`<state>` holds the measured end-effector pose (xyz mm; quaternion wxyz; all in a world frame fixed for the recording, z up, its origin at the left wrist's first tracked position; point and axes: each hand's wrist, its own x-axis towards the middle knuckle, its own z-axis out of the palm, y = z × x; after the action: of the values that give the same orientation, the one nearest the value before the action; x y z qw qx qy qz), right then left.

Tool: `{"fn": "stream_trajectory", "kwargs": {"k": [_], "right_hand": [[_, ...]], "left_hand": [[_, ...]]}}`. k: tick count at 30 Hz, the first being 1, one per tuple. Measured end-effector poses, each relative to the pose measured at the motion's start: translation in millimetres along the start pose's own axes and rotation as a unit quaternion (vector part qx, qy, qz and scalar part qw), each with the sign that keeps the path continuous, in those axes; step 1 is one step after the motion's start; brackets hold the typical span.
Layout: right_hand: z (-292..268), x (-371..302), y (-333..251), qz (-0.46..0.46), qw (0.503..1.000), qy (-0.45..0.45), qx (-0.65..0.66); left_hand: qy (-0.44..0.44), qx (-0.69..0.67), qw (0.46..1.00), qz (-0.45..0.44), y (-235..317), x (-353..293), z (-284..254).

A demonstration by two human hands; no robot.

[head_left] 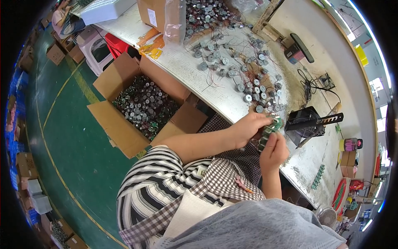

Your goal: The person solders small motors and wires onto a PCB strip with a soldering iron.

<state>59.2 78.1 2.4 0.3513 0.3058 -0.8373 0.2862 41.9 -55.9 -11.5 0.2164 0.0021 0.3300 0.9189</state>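
Both my hands are closed on a green circuit board strip (264,141) at the bench's near edge. My left hand (249,128) grips its far end, thumb and fingers pinched by a small shiny part. Lower down, my right hand (274,152) pinches the strip's near side between thumb and fingers. Just beyond my hands, several small round silver motors (248,98) with thin red wires lie loose on the white bench (224,99). Another green circuit board strip (318,177) rests on the bench to the right. My fingers partly cover the held strip.
Left of the bench, an open cardboard box (101,118) contains many motors with green boards. A black fan (306,124) stands right of my hands. At the back are a motor heap (207,16) and a carton (151,16). Another person (62,20) sits far left.
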Motion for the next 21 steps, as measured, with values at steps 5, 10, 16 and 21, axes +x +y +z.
{"fn": "stream_trajectory", "kwargs": {"k": [5,10,16,21], "right_hand": [[-6.0,23.8,-11.8,0.169,0.983,0.058,0.051],[0.5,18.7,-15.0,0.227,0.965,0.038,0.127],[4.1,-7.6,-7.2,0.128,0.986,-0.024,0.099],[0.3,-4.1,-1.5,0.185,0.977,-0.011,0.102]], "left_hand": [[-0.043,0.168,0.968,0.18,-25.7,-11.4,-3.3],[0.011,0.148,0.949,0.278,-18.4,-12.0,6.3],[-0.05,-0.049,0.991,0.11,-0.8,-1.6,-2.4],[-0.042,-0.068,0.995,0.067,1.0,-9.7,4.2]]}}
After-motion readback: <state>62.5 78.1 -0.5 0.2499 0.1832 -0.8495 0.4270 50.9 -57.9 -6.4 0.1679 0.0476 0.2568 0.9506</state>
